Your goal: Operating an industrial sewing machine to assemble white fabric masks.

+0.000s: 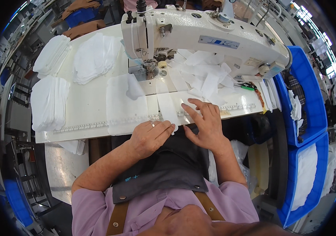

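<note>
My left hand, fingers curled together, pinches the near end of a narrow white fabric strip at the table's front edge. My right hand hovers just right of that strip with its fingers spread. A wider white fabric piece lies left of the strip, over a printed ruler. The sewing machine's needle area is beyond the strip. Loose white strips lie heaped right of the needle.
Stacks of white pieces sit on the table's left. The machine arm spans the back. Scissors with green handles lie at the right, beside blue bins. Brown fabric is beyond the table.
</note>
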Demonstrator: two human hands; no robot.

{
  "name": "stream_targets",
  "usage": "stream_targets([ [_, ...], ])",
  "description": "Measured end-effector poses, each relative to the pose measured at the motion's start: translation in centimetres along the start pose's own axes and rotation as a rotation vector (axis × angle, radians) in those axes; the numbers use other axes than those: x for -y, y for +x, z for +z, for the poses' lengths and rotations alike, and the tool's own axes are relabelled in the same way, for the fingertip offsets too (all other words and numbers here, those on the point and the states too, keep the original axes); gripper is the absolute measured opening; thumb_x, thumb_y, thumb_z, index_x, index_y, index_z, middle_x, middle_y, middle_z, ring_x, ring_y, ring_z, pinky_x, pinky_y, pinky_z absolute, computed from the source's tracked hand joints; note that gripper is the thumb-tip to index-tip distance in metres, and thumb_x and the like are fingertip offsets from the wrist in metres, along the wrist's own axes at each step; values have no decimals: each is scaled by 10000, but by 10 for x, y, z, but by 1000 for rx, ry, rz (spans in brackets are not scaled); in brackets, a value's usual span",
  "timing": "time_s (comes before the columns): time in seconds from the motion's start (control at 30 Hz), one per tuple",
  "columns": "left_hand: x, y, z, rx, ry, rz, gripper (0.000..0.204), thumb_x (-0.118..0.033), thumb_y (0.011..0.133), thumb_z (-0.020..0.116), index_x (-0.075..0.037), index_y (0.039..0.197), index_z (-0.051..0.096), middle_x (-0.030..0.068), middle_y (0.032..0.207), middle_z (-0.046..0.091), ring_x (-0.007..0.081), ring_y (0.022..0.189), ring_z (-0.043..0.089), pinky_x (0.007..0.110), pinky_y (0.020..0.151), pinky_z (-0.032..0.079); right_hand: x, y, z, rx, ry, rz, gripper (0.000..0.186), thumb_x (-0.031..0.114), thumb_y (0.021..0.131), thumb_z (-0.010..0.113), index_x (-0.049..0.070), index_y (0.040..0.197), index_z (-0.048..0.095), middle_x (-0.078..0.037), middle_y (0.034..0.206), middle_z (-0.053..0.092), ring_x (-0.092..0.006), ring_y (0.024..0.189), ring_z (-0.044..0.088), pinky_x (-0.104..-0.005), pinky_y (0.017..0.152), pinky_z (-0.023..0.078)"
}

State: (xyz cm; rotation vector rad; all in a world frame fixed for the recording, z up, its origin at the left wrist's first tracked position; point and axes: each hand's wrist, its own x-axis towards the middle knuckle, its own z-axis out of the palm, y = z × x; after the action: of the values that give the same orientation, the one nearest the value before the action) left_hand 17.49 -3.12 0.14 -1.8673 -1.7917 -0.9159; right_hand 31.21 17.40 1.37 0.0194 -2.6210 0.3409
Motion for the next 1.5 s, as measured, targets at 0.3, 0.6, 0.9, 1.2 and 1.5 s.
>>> stream_targets([
  [0.3, -2, 8, -29, -80, -469, -454, 623, -323, 775, 921, -11, 1230, 631, 128, 1138, 640, 195, 750, 673, 295, 614, 552, 18, 17, 31, -236, 210, -178, 436, 8, 763, 708, 66, 1193, 756, -123, 1223, 731, -262, 934, 723, -372, 769, 588],
  [0.6, 105, -23, -50, 139, 141, -482, 543, -286, 914, 769, -6, 1321, 543, 181, 1430, 574, 362, 1226, 624, 414, 989, 520, 49, 42, 56, -203, 322, -264, 400, 15, 782, 713, 55, 1178, 752, -140, 1237, 718, -309, 1105, 714, -398, 915, 592],
  [0.9, 66, -68, -82, 402, 412, -591, 572, -167, 913, 619, -17, 1458, 531, 148, 1569, 507, 305, 1456, 475, 529, 1196, 303, 54, 39, 73, -88, 367, -332, 387, 21, 797, 706, 58, 1180, 744, -133, 1268, 699, -314, 1147, 696, -417, 950, 577],
  [1.2, 94, -33, -49, 536, -19, -356, 748, -128, 864, 575, 64, 1550, 348, 261, 1660, 301, 394, 1552, 305, 554, 1280, 240, 44, 41, 65, -155, 372, -214, 403, -10, 794, 706, 59, 1189, 751, -149, 1222, 724, -330, 1118, 716, -418, 920, 576],
  [1.5, 125, 2, -27, 556, 192, -289, 807, -506, 862, 732, 39, 1427, 545, 218, 1506, 507, 321, 1423, 489, 534, 1234, 331, 30, 23, 53, -197, 309, -117, 423, -33, 796, 691, 76, 1200, 750, -141, 1252, 720, -341, 1136, 711, -422, 927, 577],
])
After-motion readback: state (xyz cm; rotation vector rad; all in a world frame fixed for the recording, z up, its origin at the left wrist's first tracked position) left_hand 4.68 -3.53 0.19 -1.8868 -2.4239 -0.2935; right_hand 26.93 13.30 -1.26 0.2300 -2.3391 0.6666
